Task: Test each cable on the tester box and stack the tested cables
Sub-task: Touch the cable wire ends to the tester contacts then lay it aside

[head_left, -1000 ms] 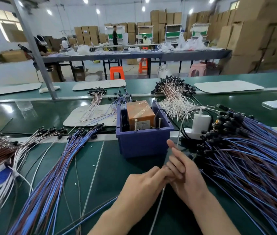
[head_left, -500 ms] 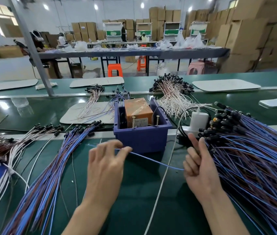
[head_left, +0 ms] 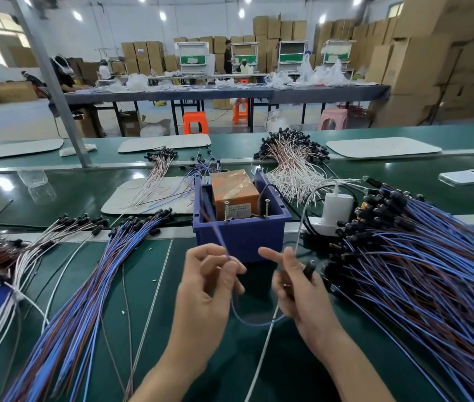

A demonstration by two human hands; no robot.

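Green bench (head_left: 172,271) — cable (head_left: 254,324) end points away.

Bright, even light fills the hall, coming from round ceiling lamps (head_left: 161,15) far overhead and a washed-out window (head_left: 0,39) at far left. The glossy green belt (head_left: 84,195) throws back white glare spots on its left side. Shadows on the near table are soft and faint. The blue cable (head_left: 259,324) is motion-smeared above the left hand (head_left: 206,288), and the right hand (head_left: 296,285) looks slightly soft. The cardboard boxes (head_left: 447,53) at far right blur and bow at the edge.
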